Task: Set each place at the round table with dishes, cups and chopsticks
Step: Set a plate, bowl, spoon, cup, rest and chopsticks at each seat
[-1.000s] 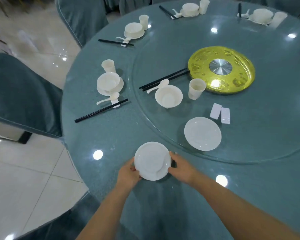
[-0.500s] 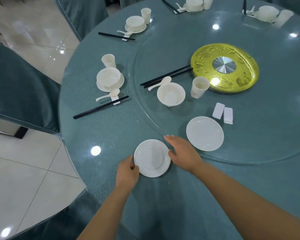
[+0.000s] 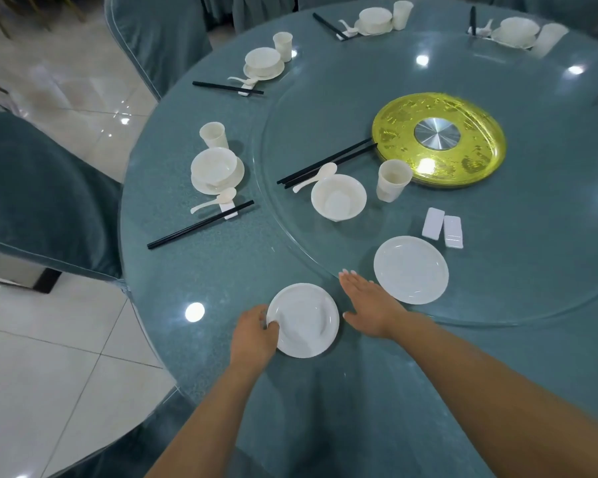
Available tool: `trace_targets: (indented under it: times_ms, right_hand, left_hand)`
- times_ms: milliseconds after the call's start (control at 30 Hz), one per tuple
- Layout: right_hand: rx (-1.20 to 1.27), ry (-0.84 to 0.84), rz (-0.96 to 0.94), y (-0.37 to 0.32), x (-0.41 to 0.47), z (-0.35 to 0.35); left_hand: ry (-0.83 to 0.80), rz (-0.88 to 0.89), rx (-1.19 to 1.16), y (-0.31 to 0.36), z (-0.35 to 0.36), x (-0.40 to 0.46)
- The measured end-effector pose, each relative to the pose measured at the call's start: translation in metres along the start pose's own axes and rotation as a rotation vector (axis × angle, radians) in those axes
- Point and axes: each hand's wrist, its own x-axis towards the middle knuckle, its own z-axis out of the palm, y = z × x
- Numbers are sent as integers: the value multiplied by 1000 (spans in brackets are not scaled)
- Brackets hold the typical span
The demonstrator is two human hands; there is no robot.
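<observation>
Having been released by the right hand (image 3: 370,307), the small plate (image 3: 303,320) is now steadied by the left hand (image 3: 254,334) alone, whose grip is pinched on the plate's left rim. The right hand has been lifted off the rim and moved forward; its fingers are held flat and spread, nothing being carried, just beside the second plate (image 3: 411,269) on the glass turntable (image 3: 532,236). The small plate lies flat on the counter (image 3: 221,270) near its front edge, outside the turntable. Placement of this dish is judged complete. A bowl (image 3: 338,197), cup (image 3: 393,180), spoon (image 3: 316,176) and chopsticks (image 3: 327,163) are still waiting on the turntable, so this place is judged unfinished.
</observation>
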Motion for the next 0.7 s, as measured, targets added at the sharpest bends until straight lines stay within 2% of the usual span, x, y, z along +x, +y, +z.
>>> trace_targets:
  times_ms: [200,400,700]
  right_hand:
    - [65,53,37,10,-15,7]
    - [267,89,103,23,-29,-2]
    - [359,127,206,51,-28,-19]
  left_hand:
    - [-33,72,-46,29,-4,4]
    - [-56,130,20,63,0,18]
    - [-127,269,60,123,10,47]
